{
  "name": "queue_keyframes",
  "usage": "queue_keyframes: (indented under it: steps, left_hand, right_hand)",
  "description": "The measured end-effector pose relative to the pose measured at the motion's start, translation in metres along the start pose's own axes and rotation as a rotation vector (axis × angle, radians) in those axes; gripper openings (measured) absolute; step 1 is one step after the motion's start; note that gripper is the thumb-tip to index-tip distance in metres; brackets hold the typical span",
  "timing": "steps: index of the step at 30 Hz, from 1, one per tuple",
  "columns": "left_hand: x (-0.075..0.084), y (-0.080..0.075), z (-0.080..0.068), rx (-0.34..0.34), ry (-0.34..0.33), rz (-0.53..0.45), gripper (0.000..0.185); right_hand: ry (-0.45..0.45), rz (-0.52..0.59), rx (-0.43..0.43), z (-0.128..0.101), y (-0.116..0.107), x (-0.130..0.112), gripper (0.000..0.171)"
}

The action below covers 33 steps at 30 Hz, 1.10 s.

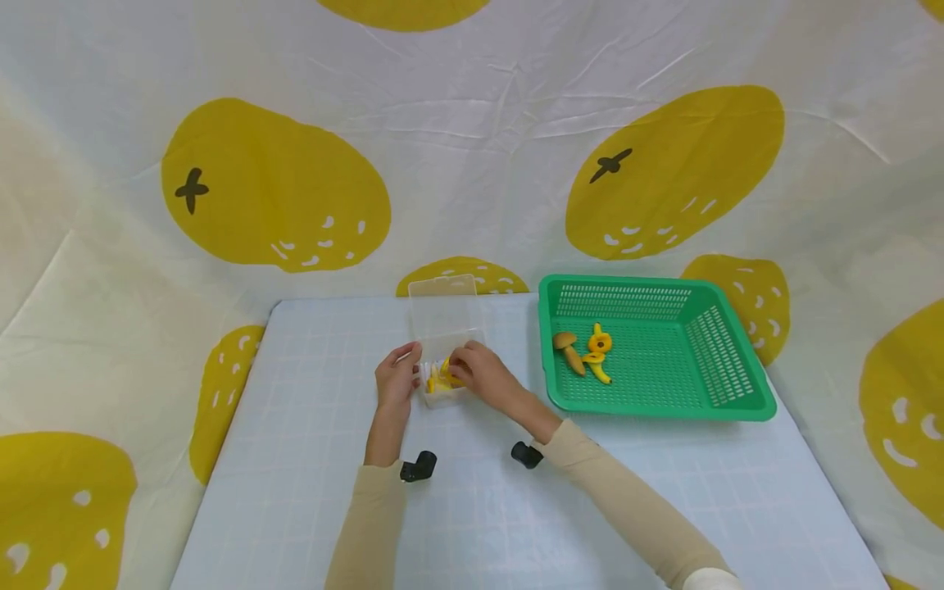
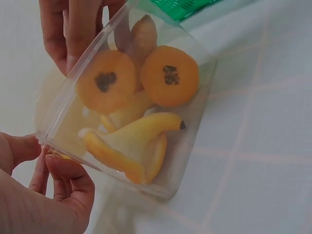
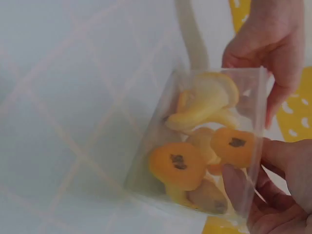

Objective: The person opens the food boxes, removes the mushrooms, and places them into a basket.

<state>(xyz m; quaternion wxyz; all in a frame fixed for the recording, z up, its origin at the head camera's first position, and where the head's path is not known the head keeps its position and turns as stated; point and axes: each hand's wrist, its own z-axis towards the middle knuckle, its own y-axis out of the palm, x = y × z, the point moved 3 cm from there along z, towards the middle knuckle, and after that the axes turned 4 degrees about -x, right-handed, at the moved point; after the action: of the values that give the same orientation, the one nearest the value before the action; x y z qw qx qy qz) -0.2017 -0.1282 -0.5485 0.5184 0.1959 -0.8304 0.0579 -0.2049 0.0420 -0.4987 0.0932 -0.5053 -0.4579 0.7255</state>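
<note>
A small clear plastic box stands on the table with its lid open behind it. It holds toy food: two orange slices, a yellow banana and other yellow pieces. My left hand pinches the box's left edge between thumb and fingers. My right hand holds the box's right wall, with the thumb at the rim and the fingers against the side. The box is tilted between both hands.
A green plastic basket sits to the right, holding a brown toy mushroom, a yellow ring piece and a small banana. The table has a pale checked cover. A lemon-print cloth hangs behind.
</note>
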Motion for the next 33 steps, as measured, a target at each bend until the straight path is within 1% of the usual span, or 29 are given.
queue_keyframes:
  steps: [3,5,7,14,17,20,21,23,27,28,33]
  left_hand:
    - [0.0,0.0,0.0,0.004,-0.002,0.009,0.033]
    - [-0.001,-0.001,0.0,0.001,0.0,0.009,0.033]
    - [-0.001,-0.001,-0.001,-0.002,0.0,0.006,0.033]
    - [-0.001,0.0,-0.001,-0.002,-0.01,0.014,0.034]
    - [-0.001,0.0,-0.001,-0.001,-0.011,0.012,0.034]
    - [-0.001,0.0,-0.001,-0.004,-0.007,0.009,0.033]
    - [-0.001,0.0,-0.001,-0.006,-0.005,0.006,0.032]
    - [-0.001,0.0,0.0,-0.008,-0.002,0.003,0.033]
    - [-0.001,0.0,0.001,-0.002,-0.001,0.002,0.033]
    - [-0.001,0.0,0.001,0.001,-0.002,0.004,0.033]
    - [-0.002,-0.001,0.003,0.001,-0.007,0.007,0.033]
  right_hand:
    - [0.019,0.078,-0.001,-0.003,-0.006,0.001,0.01]
    - [0.011,0.127,0.002,-0.004,-0.011,0.002,0.01]
    - [0.003,0.16,0.011,-0.005,-0.015,0.006,0.01]
    - [0.034,0.279,0.022,-0.01,-0.03,0.02,0.013]
    - [0.033,0.337,0.033,-0.015,-0.038,0.025,0.015]
    - [0.034,0.416,0.048,-0.02,-0.047,0.03,0.017]
    - [0.044,0.439,0.047,-0.023,-0.053,0.026,0.018]
    - [0.068,0.479,0.048,-0.026,-0.061,0.03,0.019]
    - [0.137,0.502,0.061,-0.031,-0.078,0.04,0.021]
    - [0.144,0.505,0.071,-0.032,-0.079,0.047,0.021]
    - [0.172,0.539,0.118,-0.041,-0.098,0.057,0.023]
